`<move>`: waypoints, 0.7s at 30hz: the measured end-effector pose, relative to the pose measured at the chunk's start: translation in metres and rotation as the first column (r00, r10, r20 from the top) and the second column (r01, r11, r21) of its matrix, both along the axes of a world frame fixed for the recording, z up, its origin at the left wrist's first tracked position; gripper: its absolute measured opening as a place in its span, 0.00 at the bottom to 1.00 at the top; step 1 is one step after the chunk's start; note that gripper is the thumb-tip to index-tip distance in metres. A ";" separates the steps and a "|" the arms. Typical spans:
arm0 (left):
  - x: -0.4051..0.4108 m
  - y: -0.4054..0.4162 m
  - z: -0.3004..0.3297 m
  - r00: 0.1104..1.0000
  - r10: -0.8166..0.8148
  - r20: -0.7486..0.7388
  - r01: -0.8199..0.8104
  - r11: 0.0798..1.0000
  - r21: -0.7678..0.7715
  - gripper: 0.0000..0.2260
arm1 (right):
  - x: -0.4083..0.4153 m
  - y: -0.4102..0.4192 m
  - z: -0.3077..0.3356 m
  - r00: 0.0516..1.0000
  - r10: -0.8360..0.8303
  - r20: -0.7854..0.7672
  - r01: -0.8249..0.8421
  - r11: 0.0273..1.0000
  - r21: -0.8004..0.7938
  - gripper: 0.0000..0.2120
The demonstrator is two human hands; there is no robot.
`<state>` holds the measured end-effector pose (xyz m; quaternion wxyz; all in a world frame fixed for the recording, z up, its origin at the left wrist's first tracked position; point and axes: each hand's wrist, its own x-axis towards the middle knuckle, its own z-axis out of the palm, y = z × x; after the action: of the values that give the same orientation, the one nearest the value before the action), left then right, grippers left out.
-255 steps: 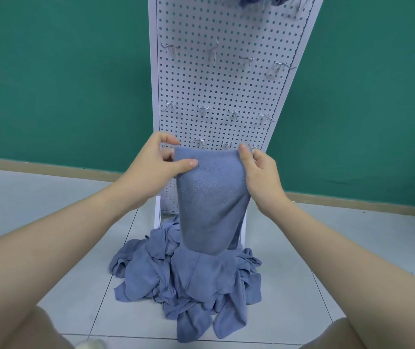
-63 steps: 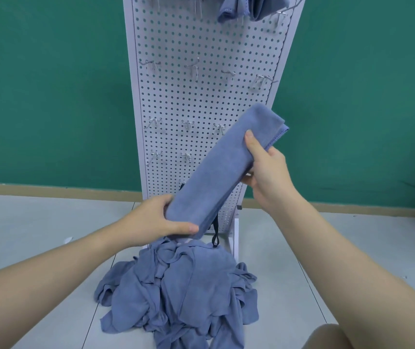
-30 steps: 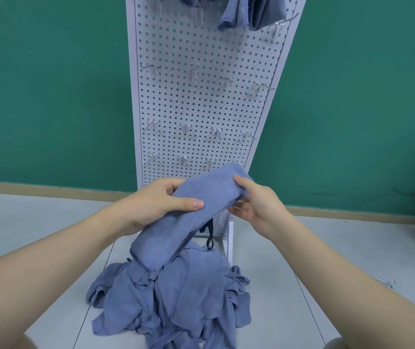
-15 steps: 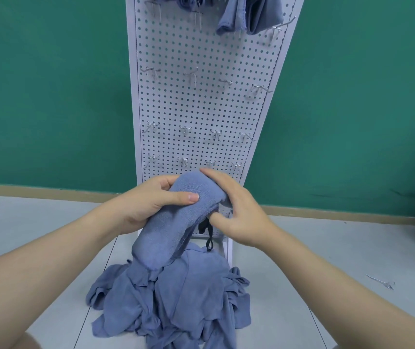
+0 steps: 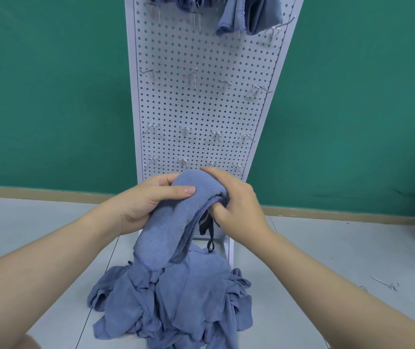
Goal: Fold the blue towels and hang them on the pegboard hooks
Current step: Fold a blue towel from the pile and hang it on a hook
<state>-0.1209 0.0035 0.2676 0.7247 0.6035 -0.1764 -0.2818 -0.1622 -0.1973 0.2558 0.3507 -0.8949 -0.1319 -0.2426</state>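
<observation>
Two hands hold one folded blue towel (image 5: pixel 171 222) in front of the foot of the white pegboard (image 5: pixel 201 109). The left hand (image 5: pixel 148 202) grips its upper part, thumb laid across the top; the right hand (image 5: pixel 236 200) curls over the folded end, its fingertips tucked under the cloth and out of sight. The towel's lower end hangs down to a heap of loose blue towels (image 5: pixel 176 303) on the floor (too tangled to count). A black loop (image 5: pixel 210 238) dangles beside the right hand; what it belongs to is hard to make out. Three rows of four bare hooks (image 5: pixel 191 76) show on the board, the lowest row partly behind the hands. Hung towels (image 5: pixel 246 13) at the top are cut off by the frame edge, so their number is unclear. One loose hook (image 5: pixel 385 283) lies on the floor to the right.
</observation>
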 end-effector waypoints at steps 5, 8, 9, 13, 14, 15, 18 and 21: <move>0.005 0.003 -0.002 0.999 0.045 0.018 -0.045 0.999 -0.006 0.19 | -0.001 0.002 0.006 0.991 -0.135 -0.010 0.135 0.990 0.027 0.31; 0.006 0.002 -0.005 0.997 0.078 0.018 -0.078 0.997 -0.008 0.21 | 0.000 0.003 0.009 0.991 -0.130 -0.025 0.130 0.991 0.033 0.30; 0.006 0.001 -0.006 0.996 0.085 0.013 -0.085 0.996 -0.019 0.21 | 0.001 0.002 0.010 0.993 -0.114 -0.043 0.115 0.993 0.017 0.30; 0.007 -0.002 -0.007 0.995 0.094 -0.039 -0.098 0.990 -0.099 0.21 | 0.001 0.004 0.012 0.996 -0.045 -0.074 0.042 0.998 -0.046 0.32; 0.008 -0.002 -0.007 0.994 0.096 -0.058 -0.102 0.988 -0.118 0.21 | 0.002 0.005 0.011 0.997 -0.029 -0.075 0.026 0.999 -0.042 0.32; 0.008 -0.001 -0.006 0.993 0.095 -0.072 -0.103 0.986 -0.131 0.20 | 0.002 0.006 0.011 0.997 -0.022 -0.079 0.019 0.999 -0.039 0.32; 0.006 -0.005 -0.005 0.991 0.108 -0.079 -0.119 0.982 -0.144 0.19 | 0.004 0.008 0.009 0.997 -0.016 -0.074 0.014 1.000 -0.016 0.28; 0.006 -0.013 -0.007 0.964 0.261 0.041 -0.261 0.965 -0.003 0.21 | 0.003 0.007 0.010 0.998 -0.052 -0.047 0.052 0.999 0.008 0.16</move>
<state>-0.1151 -0.0090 0.2603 0.7509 0.6282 -0.1097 -0.1716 -0.1595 -0.1900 0.2657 0.3515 -0.9018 -0.0992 -0.2310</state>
